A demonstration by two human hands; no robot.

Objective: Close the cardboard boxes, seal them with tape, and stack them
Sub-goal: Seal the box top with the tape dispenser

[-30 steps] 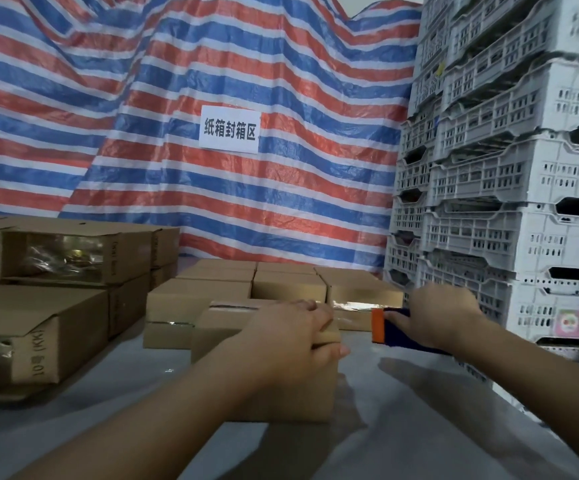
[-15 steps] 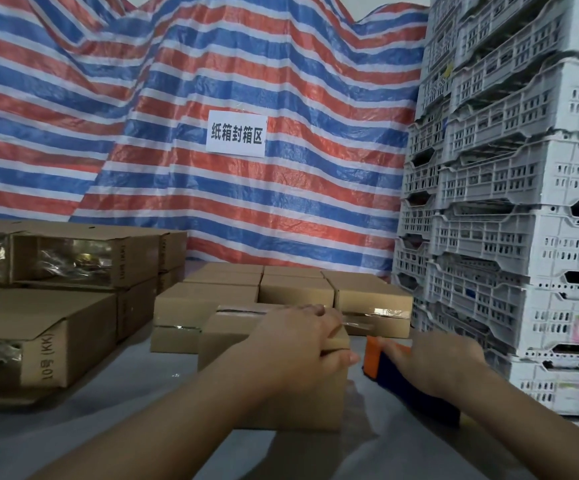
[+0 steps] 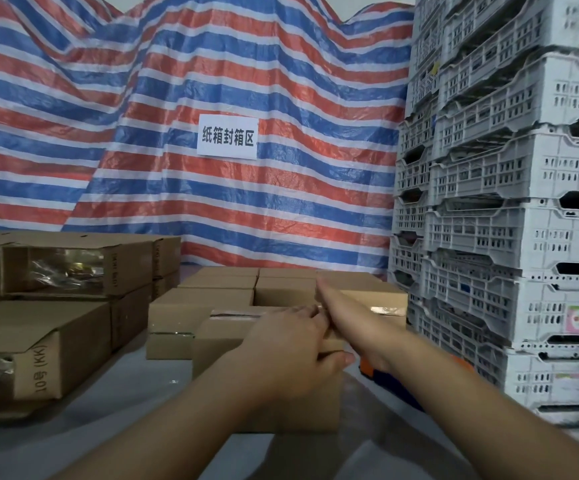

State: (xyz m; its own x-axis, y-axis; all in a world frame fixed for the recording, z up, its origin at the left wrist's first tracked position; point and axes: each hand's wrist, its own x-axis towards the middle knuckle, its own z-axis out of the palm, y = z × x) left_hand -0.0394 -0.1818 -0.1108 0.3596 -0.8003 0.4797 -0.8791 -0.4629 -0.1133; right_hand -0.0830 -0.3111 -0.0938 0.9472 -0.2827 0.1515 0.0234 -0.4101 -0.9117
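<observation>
Left hand point(image 3: 291, 348) gripped the small brown cardboard box point(image 3: 267, 375); right hand point(image 3: 341, 306) lay flat, fingers extended along its top. Taped seam warranted firm, even pressing.

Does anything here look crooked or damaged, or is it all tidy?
Mostly tidy. The white crates on the right are stacked unevenly, several tilted and not seated flat. The striped tarp behind hangs in loose folds. The boxes look undamaged.
</observation>
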